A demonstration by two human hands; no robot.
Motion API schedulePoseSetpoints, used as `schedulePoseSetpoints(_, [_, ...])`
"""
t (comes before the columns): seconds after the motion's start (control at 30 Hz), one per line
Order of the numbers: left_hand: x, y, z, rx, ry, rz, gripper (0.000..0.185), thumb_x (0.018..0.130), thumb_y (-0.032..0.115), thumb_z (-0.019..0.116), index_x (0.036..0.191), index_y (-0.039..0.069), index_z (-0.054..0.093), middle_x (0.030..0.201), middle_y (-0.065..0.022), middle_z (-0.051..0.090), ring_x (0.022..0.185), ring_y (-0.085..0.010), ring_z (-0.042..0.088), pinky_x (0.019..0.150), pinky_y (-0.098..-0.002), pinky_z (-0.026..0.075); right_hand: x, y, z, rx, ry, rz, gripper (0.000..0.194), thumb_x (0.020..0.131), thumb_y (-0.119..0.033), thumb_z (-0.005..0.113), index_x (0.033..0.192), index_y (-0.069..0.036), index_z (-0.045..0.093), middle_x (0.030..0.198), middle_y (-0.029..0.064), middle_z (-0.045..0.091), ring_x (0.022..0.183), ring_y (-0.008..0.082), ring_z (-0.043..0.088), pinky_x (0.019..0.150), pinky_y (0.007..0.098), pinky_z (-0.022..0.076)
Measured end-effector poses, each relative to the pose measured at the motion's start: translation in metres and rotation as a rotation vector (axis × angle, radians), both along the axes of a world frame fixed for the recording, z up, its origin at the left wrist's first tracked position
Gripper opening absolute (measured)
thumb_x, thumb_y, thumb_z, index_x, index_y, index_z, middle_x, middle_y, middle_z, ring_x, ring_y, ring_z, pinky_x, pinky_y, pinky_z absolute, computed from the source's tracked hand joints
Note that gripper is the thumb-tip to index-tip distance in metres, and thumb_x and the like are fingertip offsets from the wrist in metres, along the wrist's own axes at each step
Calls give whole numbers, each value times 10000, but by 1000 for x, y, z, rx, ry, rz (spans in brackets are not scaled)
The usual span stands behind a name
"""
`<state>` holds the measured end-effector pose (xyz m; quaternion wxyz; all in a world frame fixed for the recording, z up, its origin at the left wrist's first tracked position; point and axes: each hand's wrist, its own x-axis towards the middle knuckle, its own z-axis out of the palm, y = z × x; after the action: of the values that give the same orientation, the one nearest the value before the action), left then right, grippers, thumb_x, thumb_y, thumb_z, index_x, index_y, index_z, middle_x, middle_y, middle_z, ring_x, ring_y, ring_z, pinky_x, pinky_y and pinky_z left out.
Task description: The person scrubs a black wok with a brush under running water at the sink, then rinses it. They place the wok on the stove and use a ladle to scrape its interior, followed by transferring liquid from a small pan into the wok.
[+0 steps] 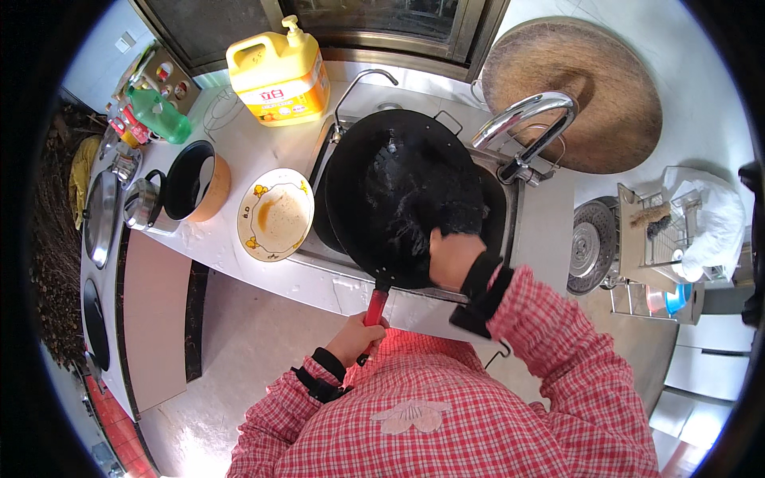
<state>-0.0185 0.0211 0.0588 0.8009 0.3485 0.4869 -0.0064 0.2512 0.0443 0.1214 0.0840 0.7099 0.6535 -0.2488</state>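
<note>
A large black wok (388, 179), wet inside, rests tilted over the steel sink (511, 221). My left hand (357, 339) is closed around the wok's red handle (375, 308) at the counter's front edge. Inside the wok's lower right side is my right hand (455, 258); its fingertips blend into a dark patch, and whether they hold a dark cloth or scrubber cannot be told. A chrome faucet (526, 119) arches at the sink's back right, and a thinner spout (358, 77) stands at the back left.
Left of the sink are a soiled plate (290, 230), an orange pot (216, 185) and a yellow detergent jug (278, 77). A green bottle (158, 113) lies tilted farther left. A round wooden board (574, 66) leans at the back right, above a metal strainer (603, 227).
</note>
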Motion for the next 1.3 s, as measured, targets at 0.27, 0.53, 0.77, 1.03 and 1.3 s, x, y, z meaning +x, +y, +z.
schedulePoseSetpoints(0.27, [0, -2, -6, 10, -21, -3, 168, 850, 60, 576, 1003, -5, 551, 653, -16, 521, 498, -120, 492, 460, -256, 409, -11, 12, -6, 139, 46, -35, 467, 808, -160, 494, 1188, 108, 529, 769, 261, 670, 752, 388, 684, 698, 497, 525])
schedulePoseSetpoints(0.53, [-1, -2, -9, -4, -16, -16, 167, 840, 54, 581, 994, 0, 544, 634, -19, 510, 489, -130, 492, 469, -264, 423, -22, 26, 1, 158, 30, -121, 523, 835, -160, 476, 1274, 122, 463, 818, 247, 685, 768, 394, 683, 693, 480, 530])
schedulePoseSetpoints(0.77, [-1, -1, -10, -3, -42, -6, 155, 842, 78, 591, 975, 2, 562, 664, -24, 522, 513, -125, 490, 484, -265, 422, -18, 28, -8, 105, 39, -90, 570, 830, -150, 446, 1337, 107, 415, 886, 304, 672, 825, 408, 689, 728, 497, 541])
schedulePoseSetpoints(1.03, [-6, -6, -20, 74, -66, 6, 280, 864, 96, 605, 1098, -30, 515, 726, -62, 563, 583, -142, 552, 533, -273, 466, 66, -21, -40, 175, -344, -72, 566, 841, -174, 525, 1377, -12, 438, 734, 171, 676, 663, 343, 672, 588, 482, 514])
schedulePoseSetpoints(1.3, [9, 10, -42, 200, -106, -28, 290, 952, 213, 583, 1058, -47, 508, 844, -125, 636, 707, -179, 643, 665, -301, 552, 3, -60, -2, -135, -225, 218, 506, 837, -255, 534, 1291, -34, 502, 762, 179, 693, 694, 354, 686, 625, 477, 518])
